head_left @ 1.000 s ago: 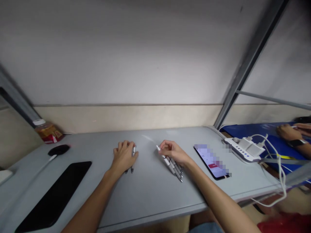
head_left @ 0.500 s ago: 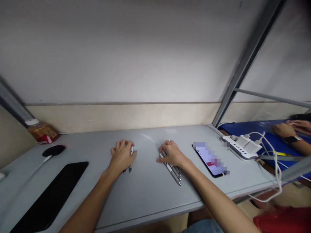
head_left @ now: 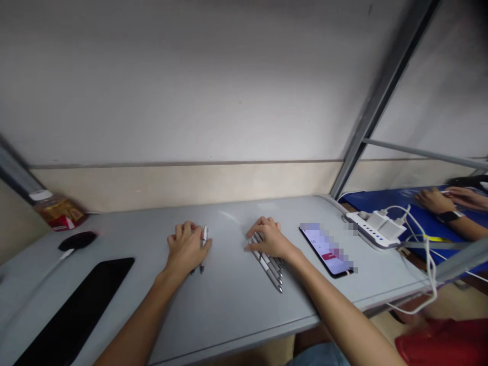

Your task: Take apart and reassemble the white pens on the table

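Note:
On the grey desk [head_left: 229,295], my left hand [head_left: 186,246] lies over a couple of pens, its fingers bent and its thumb along the right side of a white-and-grey pen [head_left: 203,262]. Its palm hides most of the other pen. To the right, my right hand [head_left: 269,239] curves round the far ends of several white-and-grey pens [head_left: 269,267], thumb on their left side. These pens lie side by side on the desk with their silver tips toward me. Their far ends are partly hidden under the fingers.
A lit phone [head_left: 328,251] lies right of the pens, with a white power strip [head_left: 371,231] and cables beyond. At left are a dark flat slab [head_left: 82,310], a black round object [head_left: 78,240] and a bottle [head_left: 59,211]. Another person's hands [head_left: 436,201] rest over a blue surface.
Both hands stay with their pens. The pens under my right hand now lie a little more evenly side by side. The whole view has shifted slightly.

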Available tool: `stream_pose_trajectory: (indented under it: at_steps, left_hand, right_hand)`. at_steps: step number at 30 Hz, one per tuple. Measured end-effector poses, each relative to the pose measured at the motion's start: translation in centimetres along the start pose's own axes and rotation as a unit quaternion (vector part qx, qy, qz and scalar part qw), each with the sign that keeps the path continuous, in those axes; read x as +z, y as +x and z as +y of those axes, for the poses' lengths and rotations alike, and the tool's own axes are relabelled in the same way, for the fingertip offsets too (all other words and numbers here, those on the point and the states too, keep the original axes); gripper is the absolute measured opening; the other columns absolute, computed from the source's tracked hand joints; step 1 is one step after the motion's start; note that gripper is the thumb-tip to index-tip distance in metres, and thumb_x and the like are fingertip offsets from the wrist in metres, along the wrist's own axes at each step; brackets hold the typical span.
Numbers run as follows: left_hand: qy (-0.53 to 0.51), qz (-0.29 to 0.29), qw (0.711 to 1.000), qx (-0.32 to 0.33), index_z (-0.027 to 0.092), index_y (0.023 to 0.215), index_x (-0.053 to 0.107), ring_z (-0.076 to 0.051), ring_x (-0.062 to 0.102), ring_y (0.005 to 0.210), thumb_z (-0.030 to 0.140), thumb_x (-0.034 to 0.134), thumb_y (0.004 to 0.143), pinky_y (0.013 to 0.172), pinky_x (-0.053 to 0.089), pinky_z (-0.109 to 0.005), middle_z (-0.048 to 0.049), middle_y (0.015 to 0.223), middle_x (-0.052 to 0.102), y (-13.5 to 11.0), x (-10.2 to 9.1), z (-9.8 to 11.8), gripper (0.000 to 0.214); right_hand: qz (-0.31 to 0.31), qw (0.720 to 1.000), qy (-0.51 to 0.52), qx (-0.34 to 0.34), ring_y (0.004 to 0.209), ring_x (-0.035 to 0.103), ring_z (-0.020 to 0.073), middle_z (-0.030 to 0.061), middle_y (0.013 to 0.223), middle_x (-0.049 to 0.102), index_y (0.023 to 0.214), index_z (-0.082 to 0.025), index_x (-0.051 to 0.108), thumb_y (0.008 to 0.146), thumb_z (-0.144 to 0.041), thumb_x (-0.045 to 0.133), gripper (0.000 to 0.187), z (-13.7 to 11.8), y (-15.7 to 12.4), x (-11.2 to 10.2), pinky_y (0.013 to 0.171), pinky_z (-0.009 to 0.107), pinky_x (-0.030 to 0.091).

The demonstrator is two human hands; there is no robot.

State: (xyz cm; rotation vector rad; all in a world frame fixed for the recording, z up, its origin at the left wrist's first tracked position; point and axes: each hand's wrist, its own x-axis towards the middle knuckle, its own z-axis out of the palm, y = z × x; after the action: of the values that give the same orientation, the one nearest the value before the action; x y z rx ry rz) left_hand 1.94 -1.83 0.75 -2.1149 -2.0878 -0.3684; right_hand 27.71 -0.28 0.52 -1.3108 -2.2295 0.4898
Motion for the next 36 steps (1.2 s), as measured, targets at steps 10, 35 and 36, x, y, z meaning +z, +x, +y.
stream_pose_trajectory:
  at_steps: [10, 35, 36]
  left_hand:
    - [-0.064, 0.000, 0.992, 0.104, 0.020, 0.068, 0.060, -0.029, 0.044, 0.104, 0.035, 0.055, 0.077, 0.084, 0.034, -0.045, -0.0084, 0.103, 0.058, -0.5, 0.5, 0.9, 0.018]
    - [-0.169, 0.028, 0.959, 0.225, 0.020, 0.087, 0.055, -0.019, 0.050, 0.080, 0.028, 0.029, 0.096, 0.075, 0.039, -0.032, -0.0040, 0.081, 0.058, -0.9, -0.4, 3.0, 0.029]
    - [-0.156, 0.029, 0.961, 0.226, 0.020, 0.084, 0.055, -0.019, 0.049, 0.080, 0.026, 0.030, 0.096, 0.075, 0.038, -0.033, -0.0040, 0.079, 0.058, -0.9, -0.3, 3.0, 0.028]
  right_hand:
    - [0.131, 0.990, 0.026, 0.031, 0.097, 0.045, 0.0227, 0.0058, 0.098, 0.055, 0.092, -0.024, 0.066, 0.083, -0.033, 0.062, 0.013, -0.3, 0.4, -0.6, 0.084, 0.038, 0.031]
    - [-0.082, 0.933, 0.347, 0.057, 0.044, 0.027, 0.0077, -0.0049, 0.050, 0.038, 0.067, -0.014, 0.061, 0.085, -0.059, 0.048, 0.050, -0.2, 0.7, -0.2, 0.044, 0.024, 0.020]
    - [-0.087, 0.934, 0.344, 0.049, 0.044, 0.027, 0.0079, -0.0051, 0.050, 0.037, 0.066, -0.015, 0.060, 0.085, -0.059, 0.048, 0.049, -0.3, 0.6, -0.2, 0.044, 0.024, 0.020]
